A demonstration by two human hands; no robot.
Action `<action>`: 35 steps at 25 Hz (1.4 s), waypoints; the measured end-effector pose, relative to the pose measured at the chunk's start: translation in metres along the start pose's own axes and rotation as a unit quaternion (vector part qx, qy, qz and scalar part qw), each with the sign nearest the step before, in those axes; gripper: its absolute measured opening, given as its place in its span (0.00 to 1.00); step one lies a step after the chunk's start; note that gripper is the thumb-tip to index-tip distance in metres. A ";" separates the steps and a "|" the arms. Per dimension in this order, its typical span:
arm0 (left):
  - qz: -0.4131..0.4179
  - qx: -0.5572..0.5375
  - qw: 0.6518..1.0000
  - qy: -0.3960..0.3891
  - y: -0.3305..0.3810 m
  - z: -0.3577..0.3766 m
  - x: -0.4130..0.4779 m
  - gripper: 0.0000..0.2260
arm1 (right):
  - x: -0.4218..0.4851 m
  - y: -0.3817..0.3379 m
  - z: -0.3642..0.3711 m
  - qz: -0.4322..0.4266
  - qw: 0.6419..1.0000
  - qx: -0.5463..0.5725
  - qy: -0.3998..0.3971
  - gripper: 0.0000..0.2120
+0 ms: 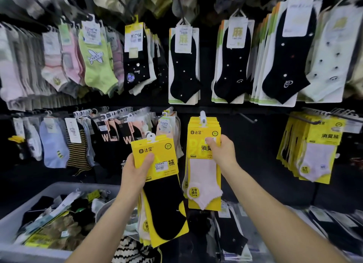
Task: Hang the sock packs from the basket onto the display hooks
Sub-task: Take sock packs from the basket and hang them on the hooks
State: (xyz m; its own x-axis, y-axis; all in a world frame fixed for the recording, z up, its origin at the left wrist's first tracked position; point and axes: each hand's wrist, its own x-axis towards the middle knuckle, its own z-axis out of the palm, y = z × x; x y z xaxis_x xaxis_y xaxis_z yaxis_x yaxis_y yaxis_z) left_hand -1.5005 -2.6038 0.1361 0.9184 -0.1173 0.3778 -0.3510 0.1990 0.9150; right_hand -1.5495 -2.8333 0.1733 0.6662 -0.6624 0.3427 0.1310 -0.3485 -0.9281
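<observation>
Your left hand (pixel 137 170) is grasping a small bundle of yellow-carded sock packs (pixel 163 203), thumb across the front card and fingers behind. The front pack shows a black sock, and its white hanger tab (pixel 151 137) points up.

The bundle sits just left of the hanging stack of yellow packs with pale pink socks (pixel 202 176), slightly lower than it, close but not clearly touching. That stack hangs from a display hook by its white tab (pixel 203 117).

Your right hand (pixel 222 150) grips the stack's upper right edge, thumb on the front card.

A bare hook (pixel 247 117) juts out to the stack's right. The grey basket (pixel 23 253), holding mixed sock packs, lies well below and left of it.
</observation>
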 end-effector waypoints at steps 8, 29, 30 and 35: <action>0.012 0.019 0.999 -0.038 0.010 0.032 0.004 0.06 | 0.010 -0.007 0.001 0.040 0.990 -0.130 0.040 0.16; 0.010 -0.005 0.997 -0.077 -0.005 0.061 0.005 0.07 | -0.016 -0.018 -0.019 0.011 0.999 0.051 -0.005 0.07; 0.004 0.002 0.998 -0.062 -0.006 0.057 0.006 0.05 | -0.012 -0.019 -0.022 0.014 0.998 0.055 0.018 0.07; -0.001 0.035 0.999 -0.025 -0.013 0.034 0.008 0.05 | 0.007 -0.027 -0.018 -0.003 0.999 -0.006 0.043 0.08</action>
State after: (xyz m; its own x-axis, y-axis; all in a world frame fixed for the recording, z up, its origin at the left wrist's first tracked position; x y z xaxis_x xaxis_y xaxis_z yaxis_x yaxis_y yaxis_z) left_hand -1.4945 -2.6409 0.1318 0.9097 -0.1670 0.3803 -0.3621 0.1299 0.9230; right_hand -1.5618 -2.8409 0.2036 0.5991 -0.7151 0.3600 0.1263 -0.3596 -0.9245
